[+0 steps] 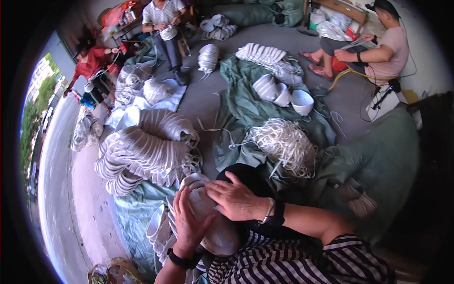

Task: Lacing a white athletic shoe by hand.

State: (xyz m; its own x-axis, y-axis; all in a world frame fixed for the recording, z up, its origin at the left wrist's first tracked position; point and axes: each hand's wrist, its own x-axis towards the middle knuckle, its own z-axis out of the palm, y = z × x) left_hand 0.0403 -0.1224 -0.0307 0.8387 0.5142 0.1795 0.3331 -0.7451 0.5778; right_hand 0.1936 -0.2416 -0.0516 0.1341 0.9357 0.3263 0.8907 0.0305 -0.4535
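Observation:
A white, rounded, elongated shell-like piece [222,234] lies across my lap; its exact kind I cannot make out. My right hand [236,199] rests flat on its upper part, fingers stretched out toward the left. At the piece's left side is my left hand [189,222], its fingers extended and its thumb apart. The two hands partly cover the piece. Several similar white pieces [158,227] lie just left of my left forearm. Beyond them, long nested stacks of white pieces [146,146] are heaped on the floor.
A tangled pile of white strips [283,146] lies ahead on a green sheet [239,97]. White cup-shaped pieces [301,102] stand behind it. Three people sit farther off: one in red [92,64], one in stripes [163,16], one in pink [390,52]. A yellow cord [347,74] runs near the last.

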